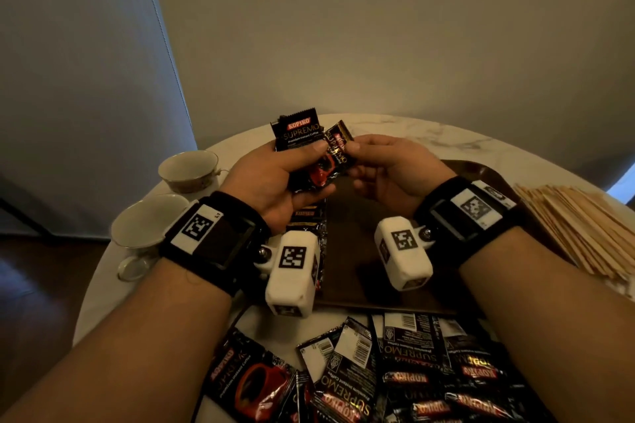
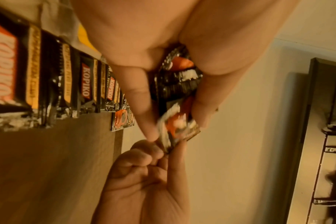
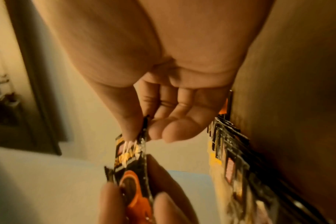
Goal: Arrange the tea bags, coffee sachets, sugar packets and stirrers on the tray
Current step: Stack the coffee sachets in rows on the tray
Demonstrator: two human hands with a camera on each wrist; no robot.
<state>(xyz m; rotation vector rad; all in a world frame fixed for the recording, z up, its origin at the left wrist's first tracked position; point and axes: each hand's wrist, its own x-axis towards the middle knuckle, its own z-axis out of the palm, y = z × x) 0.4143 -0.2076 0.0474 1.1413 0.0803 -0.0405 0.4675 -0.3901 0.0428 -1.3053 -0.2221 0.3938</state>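
Your left hand [image 1: 275, 172] holds a small stack of coffee sachets [image 1: 302, 141] above the tray [image 1: 360, 271]. Your right hand [image 1: 388, 165] pinches the front sachet [image 1: 338, 148] at its top edge. It seems light, thin and slippery; take the flat sealed edge.

KOPIKO SUPREMO branding showed on the black coffee sachets; the wrist gear carried only square black-and-white code markers.

The upright sachet [image 1: 298, 132] gripped in the left hand [image 1: 275, 178] read "KOPIKO", "SUPREMO" and "Premium Instant Coffee". The tilted sachet [image 1: 335, 151] pinched by the right hand [image 1: 391, 170] read "SUPREMO". In the loose sachet pile [image 1: 395, 374] on the table, "KOPIKO" and "SUPREMO" appeared on several packs, some upside down, with barcodes on white back panels. The sachet row [image 2: 54, 78] on the tray repeated "KOPIKO" in red labels; the gold strips there were too blurred to read.
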